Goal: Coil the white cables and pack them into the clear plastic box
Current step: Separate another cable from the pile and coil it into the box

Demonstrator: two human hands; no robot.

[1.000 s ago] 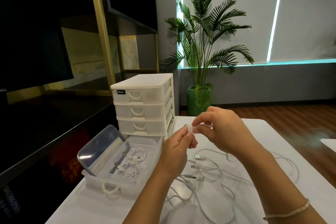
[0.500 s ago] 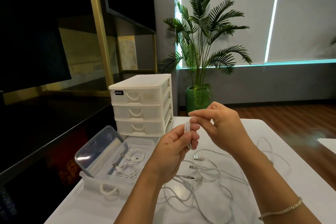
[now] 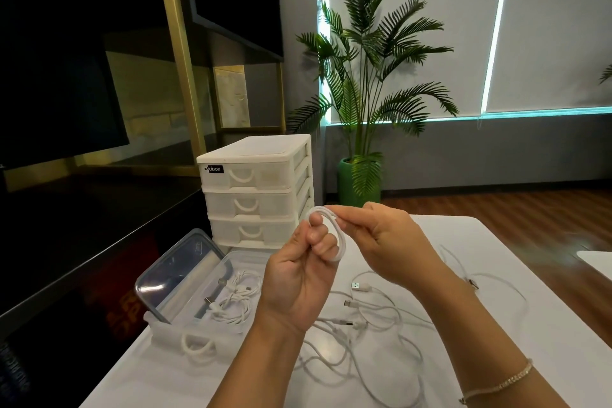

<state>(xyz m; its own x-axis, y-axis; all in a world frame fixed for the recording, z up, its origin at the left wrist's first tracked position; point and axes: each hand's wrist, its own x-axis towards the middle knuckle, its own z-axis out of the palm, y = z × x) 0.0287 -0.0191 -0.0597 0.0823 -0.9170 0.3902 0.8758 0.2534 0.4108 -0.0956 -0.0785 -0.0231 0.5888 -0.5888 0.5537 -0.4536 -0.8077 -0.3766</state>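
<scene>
Both hands up over the white worktop (image 3: 496,258), working one white cable coil (image 3: 334,232). Left hand (image 3: 298,278) has fingers curled through the loop, gripping it; right hand (image 3: 384,235) pinches the coil's top strand. Clear plastic box (image 3: 185,331) sits near-left, lid (image 3: 172,275) propped upright, two coiled cables (image 3: 233,300) already inside. Loose cables (image 3: 364,325) sprawl on the worktop under the hands. Three-drawer organiser (image 3: 255,189) stands just behind the box.
</scene>
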